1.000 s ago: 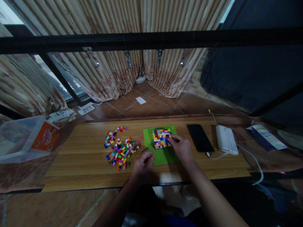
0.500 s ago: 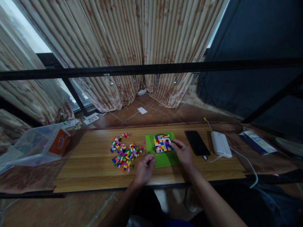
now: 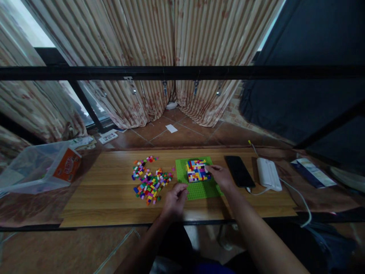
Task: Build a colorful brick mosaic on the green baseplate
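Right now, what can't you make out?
Head view:
Left hand: its curled pose hides whether it holds anything.
Right hand: fingertip contact too small to tell if it grips anything.
Brick block: right side partly behind the right hand.
Loose bricks: too small to count.
Plastic bin: contents blurred behind its walls.

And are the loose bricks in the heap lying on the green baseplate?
No, the loose bricks lie on the wooden tabletop, to the left of the green baseplate.
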### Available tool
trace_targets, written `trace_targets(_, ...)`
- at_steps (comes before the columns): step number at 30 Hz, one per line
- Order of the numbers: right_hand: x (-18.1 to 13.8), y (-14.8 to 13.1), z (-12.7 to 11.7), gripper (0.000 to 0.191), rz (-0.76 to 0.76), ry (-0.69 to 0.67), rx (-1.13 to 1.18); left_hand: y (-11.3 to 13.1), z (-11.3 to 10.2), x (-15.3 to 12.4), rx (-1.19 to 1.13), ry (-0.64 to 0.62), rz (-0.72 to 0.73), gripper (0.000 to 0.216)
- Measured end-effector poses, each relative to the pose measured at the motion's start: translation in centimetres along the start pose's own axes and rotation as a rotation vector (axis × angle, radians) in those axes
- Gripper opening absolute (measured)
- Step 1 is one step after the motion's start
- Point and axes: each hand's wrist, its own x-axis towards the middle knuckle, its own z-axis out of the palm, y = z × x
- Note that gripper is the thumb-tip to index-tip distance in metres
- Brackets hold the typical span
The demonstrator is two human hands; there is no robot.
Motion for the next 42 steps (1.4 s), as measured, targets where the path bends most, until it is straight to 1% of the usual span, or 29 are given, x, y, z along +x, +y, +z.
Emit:
trace_targets(7,0.9,-0.8,-0.5,0.039,0.109,-0.074,-0.024,0.3,0.0,-0.1,0.0,-0.008,0.008,0.019)
trace_targets(13,1.1,-1.0,-0.7,0.039,0.141,-0.124,-0.042,1.0,-0.1,-0.2,0.05,-0.006,0.014,0.018)
trace_targets(17,1.1,-0.5,-0.7,0.038,0.137,-0.14,-0.058,1.5,-0.1,-0.2,0.082,-0.002,-0.005,0.018)
trace_targets(20,1.2,-0.2,-0.6,0.037,0.115,-0.129,-0.068,1.5,-0.2,-0.2,0.122,0.0,0.014,0.017)
trace_targets(24,0.9,-0.2,-0.8,0.037,0.065,-0.12,-0.063,0.9,-0.2,-0.2,0.095,-0.016,0.042,0.018)
trace_targets(26,0.5,-0.2,-1.0,0.042,0.039,-0.109,-0.039,0.5,-0.1,-0.2,0.065,-0.01,0.046,0.019)
trace_targets(28,-0.1,-0.2,-1.3,0.051,0.018,-0.06,0.001,0.2,0.0,-0.2,0.022,0.004,0.045,0.021)
trace_targets(31,-1.4,-0.1,-1.8,0.065,-0.012,0.061,0.059,0.3,0.1,-0.4,-0.011,0.034,0.067,0.022)
trace_targets(33,-2.7,-0.1,-2.1,0.066,-0.033,0.116,0.079,0.6,0.1,-0.6,0.023,0.06,0.111,0.02)
trace_targets(35,-4.3,-0.2,-2.1,0.061,-0.069,0.128,0.085,1.1,0.0,-0.9,0.082,0.081,0.166,0.018)
trace_targets(36,-5.2,-0.3,-1.9,0.058,-0.099,0.117,0.083,1.4,-0.1,-1.1,0.11,0.088,0.189,0.017)
trace_targets(38,-7.1,-0.6,-1.3,0.05,-0.193,0.053,0.043,1.9,-0.4,-1.7,0.162,0.103,0.213,0.017)
trace_targets(40,-9.2,-0.8,-0.1,0.041,-0.269,-0.031,-0.013,2.3,-1.1,-2.4,0.214,0.126,0.212,0.017)
trace_targets(42,-11.1,-0.9,1.5,0.033,-0.355,-0.145,-0.064,2.5,-2.3,-3.4,0.272,0.166,0.203,0.018)
